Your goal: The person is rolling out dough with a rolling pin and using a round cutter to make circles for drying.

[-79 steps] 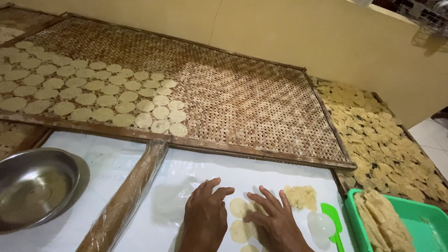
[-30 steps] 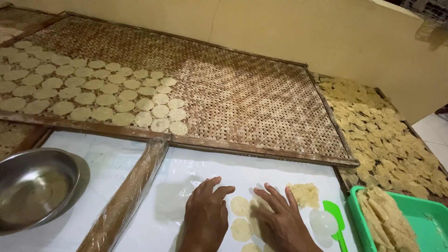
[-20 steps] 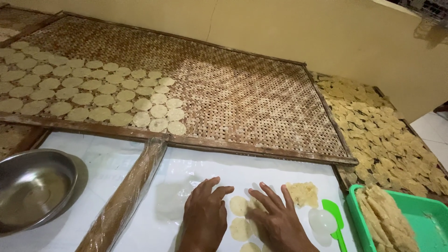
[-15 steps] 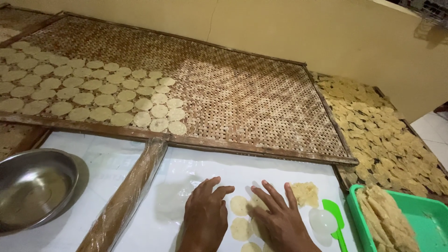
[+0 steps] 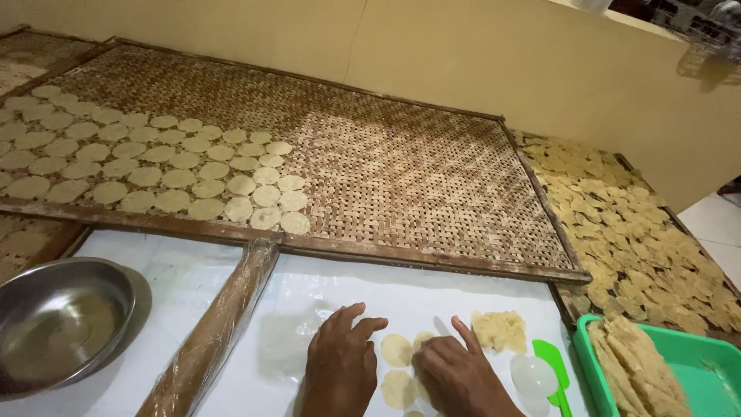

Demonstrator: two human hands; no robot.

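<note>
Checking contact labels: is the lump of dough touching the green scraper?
Apart. The head view shows a strip of bare white sheet between the lump of dough and the green scraper.

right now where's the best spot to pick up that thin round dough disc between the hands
Take the thin round pale dough disc by its far rim, coming from the bamboo tray side. It lies flat on the white sheet, so probably peel an edge up first; left hand and right hand crowd its sides.

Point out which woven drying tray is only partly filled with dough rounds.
The big bamboo tray straight ahead: flat rounds fill only its left part, the right is bare weave. The tray on the right is covered all over with yellow pieces.
</note>
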